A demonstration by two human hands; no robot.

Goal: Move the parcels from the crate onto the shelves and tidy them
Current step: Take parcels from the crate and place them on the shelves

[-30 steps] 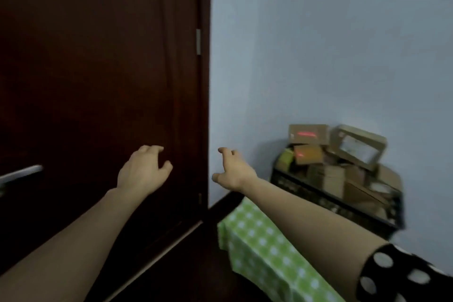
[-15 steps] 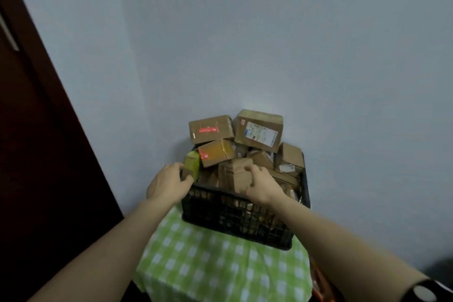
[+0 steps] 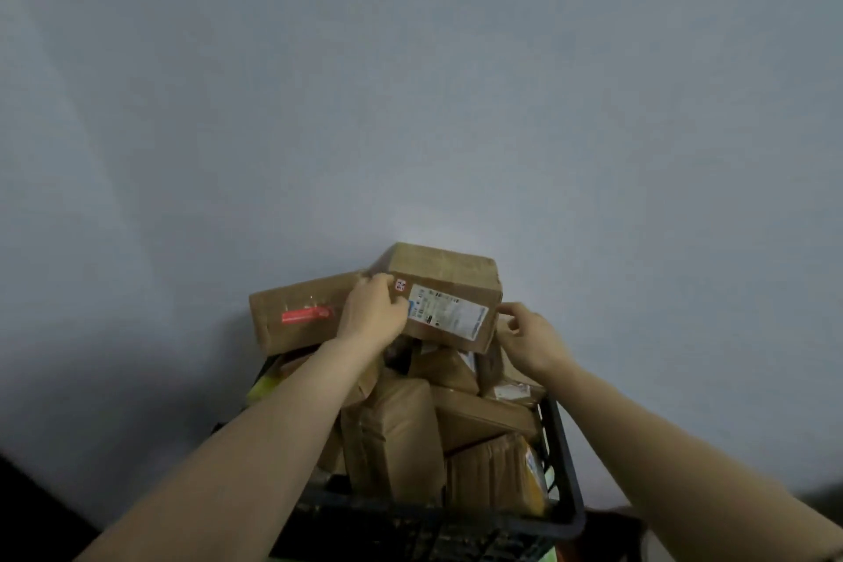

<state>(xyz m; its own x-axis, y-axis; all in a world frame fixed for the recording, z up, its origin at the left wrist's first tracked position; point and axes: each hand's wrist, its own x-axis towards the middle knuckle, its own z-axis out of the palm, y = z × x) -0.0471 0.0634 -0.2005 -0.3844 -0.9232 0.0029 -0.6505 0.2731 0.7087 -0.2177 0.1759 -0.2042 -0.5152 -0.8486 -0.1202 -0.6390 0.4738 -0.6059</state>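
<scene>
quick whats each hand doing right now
Left hand: grips the left edge of the top brown cardboard box with a white shipping label.
Right hand: curled at that box's right edge; grip cannot be told.

Standing below the left hand and right hand: black plastic crate. Lying heaped inside, rising past the rim: brown parcels. Topping the heap between the hands: labelled parcel; lying just left of the left hand: red-taped parcel.

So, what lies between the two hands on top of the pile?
Head view: a brown cardboard parcel with a white label; the left hand grips its left end, the right hand is at its right edge.
</scene>
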